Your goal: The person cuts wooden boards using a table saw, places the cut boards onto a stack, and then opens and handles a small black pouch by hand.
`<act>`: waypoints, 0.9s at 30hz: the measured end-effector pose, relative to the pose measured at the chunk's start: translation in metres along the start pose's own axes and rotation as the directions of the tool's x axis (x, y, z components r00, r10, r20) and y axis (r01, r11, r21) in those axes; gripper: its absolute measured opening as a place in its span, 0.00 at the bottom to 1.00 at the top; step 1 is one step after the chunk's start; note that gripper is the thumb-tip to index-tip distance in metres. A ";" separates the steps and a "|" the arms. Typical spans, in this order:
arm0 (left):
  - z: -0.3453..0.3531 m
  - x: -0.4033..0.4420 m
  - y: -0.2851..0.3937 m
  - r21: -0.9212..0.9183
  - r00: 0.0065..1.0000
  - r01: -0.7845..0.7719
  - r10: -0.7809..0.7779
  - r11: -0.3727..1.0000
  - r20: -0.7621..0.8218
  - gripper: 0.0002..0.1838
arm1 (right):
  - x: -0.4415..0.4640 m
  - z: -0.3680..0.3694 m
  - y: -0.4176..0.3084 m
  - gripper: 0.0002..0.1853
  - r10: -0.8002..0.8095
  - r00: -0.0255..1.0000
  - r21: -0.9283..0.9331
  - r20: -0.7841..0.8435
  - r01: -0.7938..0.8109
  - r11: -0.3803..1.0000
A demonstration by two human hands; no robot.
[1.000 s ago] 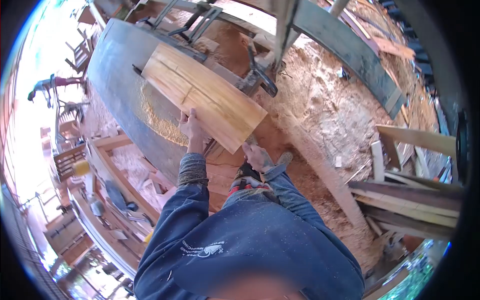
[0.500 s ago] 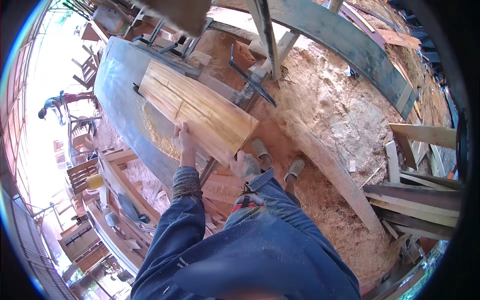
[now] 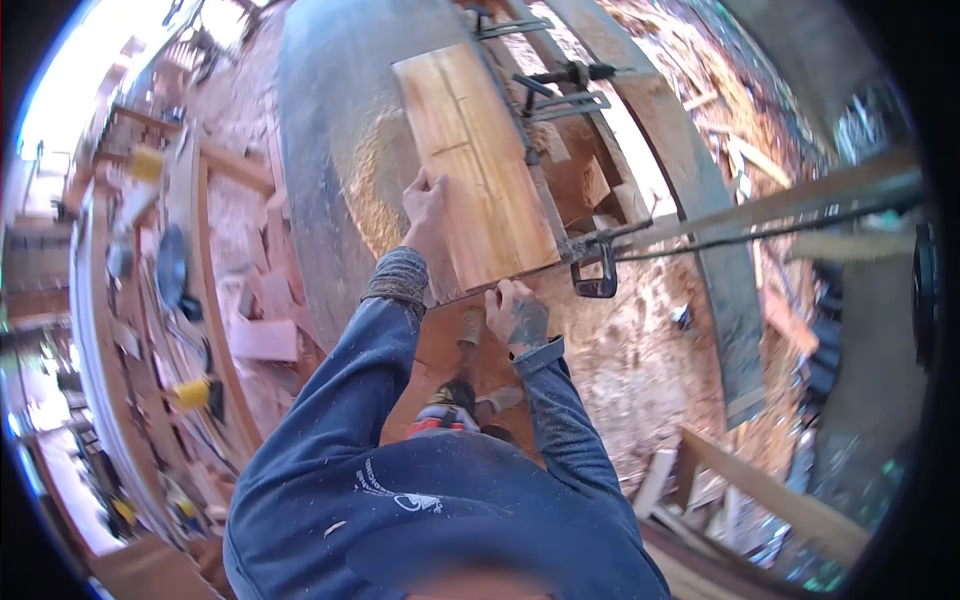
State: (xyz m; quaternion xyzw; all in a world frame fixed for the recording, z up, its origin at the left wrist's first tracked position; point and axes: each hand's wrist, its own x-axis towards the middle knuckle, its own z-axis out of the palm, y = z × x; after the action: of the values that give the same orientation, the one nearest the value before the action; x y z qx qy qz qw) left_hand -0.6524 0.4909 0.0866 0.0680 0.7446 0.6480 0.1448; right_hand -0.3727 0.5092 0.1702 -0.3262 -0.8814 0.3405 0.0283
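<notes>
A wide pale wooden board (image 3: 485, 180) with a dark crack along its grain lies flat on a grey worktable (image 3: 325, 130). My left hand (image 3: 425, 210) grips the board's left edge, its thumb and fingertips at the rim. At the near end, my right hand (image 3: 515, 315) has its fingers curled on the edge close to the corner; its underside is hidden. Wood shavings (image 3: 375, 190) are heaped on the table to the left of the board.
Metal clamps (image 3: 555, 90) sit along the table's right side, and another clamp (image 3: 597, 265) is at the near right corner. Long timbers and frames (image 3: 205, 290) stand on the left. A large curved plank (image 3: 725, 330) lies to the right above sawdust-covered ground.
My view has turned, so the board and table now point more straight ahead. Both hands stay at the board's left edge and near end.
</notes>
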 end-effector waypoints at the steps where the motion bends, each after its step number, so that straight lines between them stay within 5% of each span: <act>1: 0.001 -0.005 -0.014 -0.084 1.000 -0.005 0.006 0.996 0.004 0.22 | 0.006 -0.008 -0.002 0.16 -0.063 0.998 -0.071 -0.023 0.061 0.996; 4: -0.002 -0.053 -0.021 -0.097 0.999 0.003 -0.007 0.995 -0.033 0.30 | 0.031 -0.024 -0.006 0.23 -0.446 0.895 -0.323 -0.023 0.415 0.850; 9: -0.016 -0.110 0.015 0.158 0.996 0.036 -0.024 0.987 -0.082 0.36 | 0.074 -0.017 -0.012 0.65 -0.357 0.862 -0.665 0.359 0.505 0.550; 18: -0.004 -0.057 0.000 0.268 0.975 -0.090 0.140 0.959 -0.174 0.33 | 0.140 -0.009 -0.030 0.67 -0.280 0.887 -0.575 0.367 0.453 0.681; 21: -0.005 -0.017 0.017 0.235 0.990 -0.030 0.061 0.972 -0.125 0.23 | 0.180 -0.005 -0.043 0.65 -0.245 0.896 -0.579 0.370 0.429 0.693; 24: 0.002 0.028 0.014 0.209 0.979 -0.075 0.111 0.975 -0.169 0.17 | 0.235 0.011 -0.031 0.65 -0.393 0.872 -0.536 0.291 0.489 0.688; 27: 0.001 0.038 0.012 0.181 0.982 -0.080 0.109 0.980 -0.153 0.13 | 0.263 0.004 -0.065 0.66 -0.242 0.912 -0.565 0.332 0.397 0.723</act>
State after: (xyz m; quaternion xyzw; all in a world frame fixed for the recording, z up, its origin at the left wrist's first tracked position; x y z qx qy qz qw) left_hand -0.6892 0.5044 0.0938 0.0627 0.8037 0.5900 0.0461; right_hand -0.6169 0.6272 0.1623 -0.1165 -0.9835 0.0568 -0.1264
